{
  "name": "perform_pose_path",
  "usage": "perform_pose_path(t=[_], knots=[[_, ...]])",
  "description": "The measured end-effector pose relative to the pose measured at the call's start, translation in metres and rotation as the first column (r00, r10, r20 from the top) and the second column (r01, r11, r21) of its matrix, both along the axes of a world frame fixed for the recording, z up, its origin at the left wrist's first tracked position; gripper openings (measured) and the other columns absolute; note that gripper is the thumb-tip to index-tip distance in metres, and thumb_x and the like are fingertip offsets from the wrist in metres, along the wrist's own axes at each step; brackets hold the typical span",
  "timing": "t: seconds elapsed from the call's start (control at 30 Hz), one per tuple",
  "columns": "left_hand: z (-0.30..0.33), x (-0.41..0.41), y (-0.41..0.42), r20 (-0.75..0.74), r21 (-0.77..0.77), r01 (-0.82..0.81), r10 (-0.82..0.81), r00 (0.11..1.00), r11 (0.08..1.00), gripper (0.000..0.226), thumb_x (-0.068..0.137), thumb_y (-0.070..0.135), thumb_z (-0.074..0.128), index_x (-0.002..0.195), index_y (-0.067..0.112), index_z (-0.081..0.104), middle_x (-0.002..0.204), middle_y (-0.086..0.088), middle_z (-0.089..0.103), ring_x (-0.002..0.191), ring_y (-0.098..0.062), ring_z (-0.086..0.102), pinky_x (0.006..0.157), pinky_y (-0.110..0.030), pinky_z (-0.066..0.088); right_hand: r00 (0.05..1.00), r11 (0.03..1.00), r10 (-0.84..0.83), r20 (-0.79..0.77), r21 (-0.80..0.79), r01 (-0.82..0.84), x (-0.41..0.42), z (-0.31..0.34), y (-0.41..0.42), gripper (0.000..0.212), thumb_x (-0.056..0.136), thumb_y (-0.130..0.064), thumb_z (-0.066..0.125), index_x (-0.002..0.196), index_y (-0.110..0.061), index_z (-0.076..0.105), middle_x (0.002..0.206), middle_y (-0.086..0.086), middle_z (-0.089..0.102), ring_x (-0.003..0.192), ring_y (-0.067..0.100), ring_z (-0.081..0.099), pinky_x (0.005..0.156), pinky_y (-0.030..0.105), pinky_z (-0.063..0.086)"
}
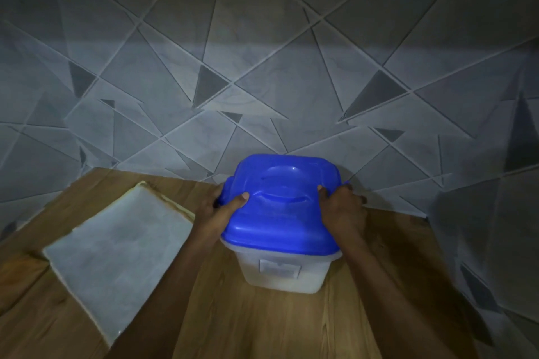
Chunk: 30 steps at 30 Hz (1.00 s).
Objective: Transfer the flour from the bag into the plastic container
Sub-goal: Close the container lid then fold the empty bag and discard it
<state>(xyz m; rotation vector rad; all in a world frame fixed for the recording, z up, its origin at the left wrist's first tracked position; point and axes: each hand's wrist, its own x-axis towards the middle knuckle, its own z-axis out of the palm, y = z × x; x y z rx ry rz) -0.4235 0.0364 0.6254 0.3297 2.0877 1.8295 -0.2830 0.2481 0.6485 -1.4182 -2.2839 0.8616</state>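
A clear plastic container (281, 271) stands on the wooden desk (262, 323) near its far edge, close to the tiled wall (262, 52), with a blue lid (280, 201) sitting on top of it. Both hands grasp the lid at its sides. The left hand (221, 207) holds the lid's left edge, thumb lying on the top surface and fingers curled down around the rim. The right hand (341, 207) holds the right edge the same way, thumb on top and fingers wrapped over the side. Something pale shows through the container's walls low down, though the dim light leaves it unclear what it is. The bag (116, 245) lies flat on the left part of the desk, well apart from the container, touched by neither hand.
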Motion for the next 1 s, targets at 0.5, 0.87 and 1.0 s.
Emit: perform_pose_path(t=[0.5,0.87,1.0], knots=[[0.012,0.015,-0.001,-0.138,-0.079,-0.279,0.267,0.954,0.957,0.043,0.062,0.039,0.094,0.09,0.019,0.068,0.086,0.006,0.072,0.082,-0.016,0.07,0.072,-0.027,0.052,0.945,0.959,-0.164,-0.282,-0.268,0.087,0.016,-0.003,-0.01,0.067,0.083,-0.065,0.067,0.117,-0.008,0.062,0.111,0.012,0.068,0.1,0.033,0.066,0.075,0.034,0.048],[0.021,-0.013,0.011,-0.186,-0.232,-0.07,0.027,0.982,0.97,0.037,0.072,0.045,0.086,0.082,0.013,0.07,0.077,0.001,0.07,0.077,-0.021,0.069,0.066,-0.029,0.05,0.943,0.979,-0.127,-0.308,-0.19,0.07,0.016,-0.01,-0.013,0.073,0.089,-0.058,0.063,0.142,-0.01,0.048,0.134,0.014,0.061,0.12,0.037,0.059,0.096,0.043,0.051],[0.019,-0.009,0.014,-0.421,-0.359,-0.08,-0.085,0.903,0.93,0.038,0.089,0.047,0.068,0.091,0.009,0.067,0.077,-0.002,0.065,0.085,-0.031,0.069,0.067,-0.029,0.042,0.93,0.979,-0.116,-0.349,-0.197,0.048,0.019,-0.005,-0.017,0.081,0.083,-0.067,0.06,0.144,-0.016,0.047,0.136,0.01,0.061,0.121,0.034,0.059,0.099,0.045,0.051]])
